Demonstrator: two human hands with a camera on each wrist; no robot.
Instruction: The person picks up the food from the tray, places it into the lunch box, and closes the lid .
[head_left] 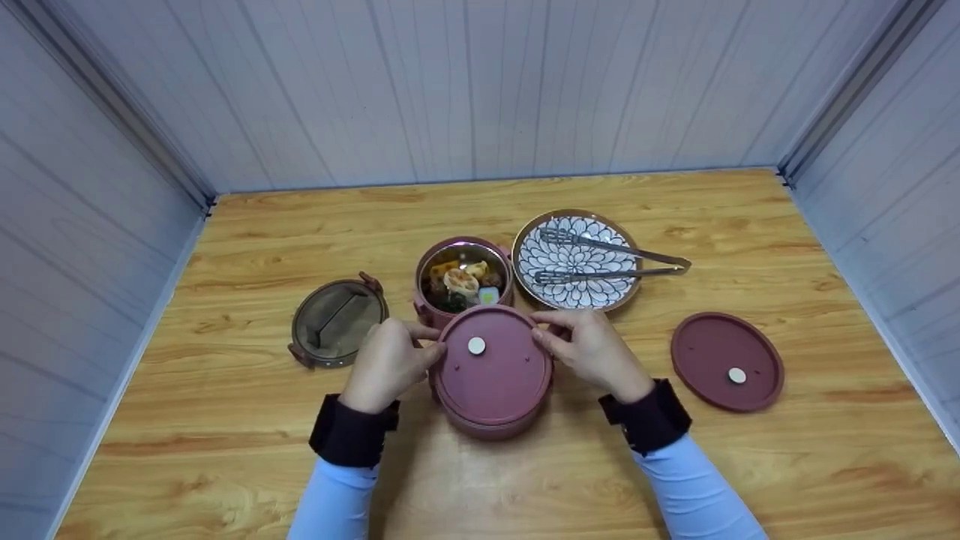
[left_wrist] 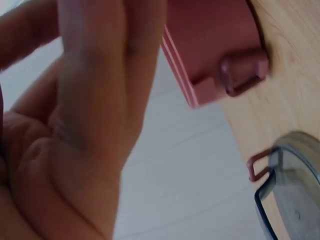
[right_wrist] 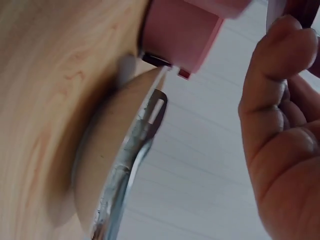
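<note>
A round pink lid with a white button lies level over a pink round container at the near middle. My left hand pinches the lid's left rim between thumb and fingers. Opposite it, my right hand pinches the right rim. Right behind the lid stands an uncovered pink food container with a shiny metal lining. Inside it are several pieces of food. In the left wrist view, the side of the food container shows a clip.
A translucent round dish with a divider and clips lies left of my left hand. At the back right, a patterned plate bears metal tongs. Another pink lid rests on the wooden table at right. Pale walls enclose the table.
</note>
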